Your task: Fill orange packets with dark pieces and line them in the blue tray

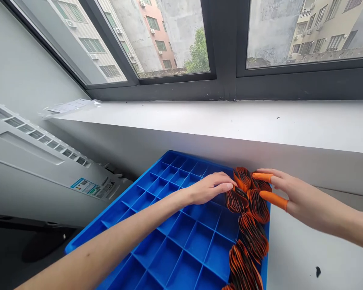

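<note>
Bundles [253, 235] of thin orange-and-black pieces line the right side of the blue tray [169, 257]; rest of its visible compartments look bare. Left grip [210, 188] reaches across the tray, thumb and fingertips at the upper left of one bundle [238, 201], in its upper right part; can't tell whether I'm pinching or just touching. Right grip [295, 195] is spread at the tray's right edge, orange finger covers [274, 198] on thumb and forefinger, nothing held; contact with the bundles unclear. Step looks like seating or straightening this bundle, I'd judge. Next move probably calls for light support from both sides so pieces don't fan out. Writing: blue-and-white label [85, 187] on the white appliance [24, 185] left of the tray, print too small to read. No brand legible.
</note>
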### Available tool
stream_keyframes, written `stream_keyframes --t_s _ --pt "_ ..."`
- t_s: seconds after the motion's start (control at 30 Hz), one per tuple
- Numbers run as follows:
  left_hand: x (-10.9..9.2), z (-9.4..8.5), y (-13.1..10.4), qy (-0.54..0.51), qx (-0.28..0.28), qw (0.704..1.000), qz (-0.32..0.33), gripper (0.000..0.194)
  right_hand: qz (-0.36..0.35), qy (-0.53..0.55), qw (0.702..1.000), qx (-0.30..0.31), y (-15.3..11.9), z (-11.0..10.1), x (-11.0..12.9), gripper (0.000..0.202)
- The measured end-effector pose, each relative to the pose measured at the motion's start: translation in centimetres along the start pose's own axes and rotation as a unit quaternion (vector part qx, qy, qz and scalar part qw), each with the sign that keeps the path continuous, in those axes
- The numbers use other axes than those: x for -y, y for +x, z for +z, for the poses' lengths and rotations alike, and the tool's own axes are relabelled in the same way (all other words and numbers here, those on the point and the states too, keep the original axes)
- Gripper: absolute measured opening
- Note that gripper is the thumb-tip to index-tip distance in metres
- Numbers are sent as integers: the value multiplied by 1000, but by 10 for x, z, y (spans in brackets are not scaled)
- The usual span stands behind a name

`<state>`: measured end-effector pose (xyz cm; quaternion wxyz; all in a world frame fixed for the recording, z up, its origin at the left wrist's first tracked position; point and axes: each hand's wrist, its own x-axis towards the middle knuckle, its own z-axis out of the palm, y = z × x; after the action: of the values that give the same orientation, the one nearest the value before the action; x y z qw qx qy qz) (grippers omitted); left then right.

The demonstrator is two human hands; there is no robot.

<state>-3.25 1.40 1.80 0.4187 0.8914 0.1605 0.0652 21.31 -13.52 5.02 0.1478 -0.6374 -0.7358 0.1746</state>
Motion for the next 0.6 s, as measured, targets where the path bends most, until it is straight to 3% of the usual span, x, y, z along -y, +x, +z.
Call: stream_keyframes --t_s 0.13,0.27,0.37,0.6 --pt "6 -4 5 47 31 998 7 53 -43 -42 997 -43 -20 26 -20 49" --pt "12 -1 2 26 29 999 33 57 -121 -110 980 -113 -26 46 -31 46" --pt "12 -1 -1 16 22 1000 10 57 -198 -164 950 -176 -24 47 -30 59" --pt "9 -10 -1 4 63 998 -21 55 -276 -230 910 -208 -23 36 -22 66"
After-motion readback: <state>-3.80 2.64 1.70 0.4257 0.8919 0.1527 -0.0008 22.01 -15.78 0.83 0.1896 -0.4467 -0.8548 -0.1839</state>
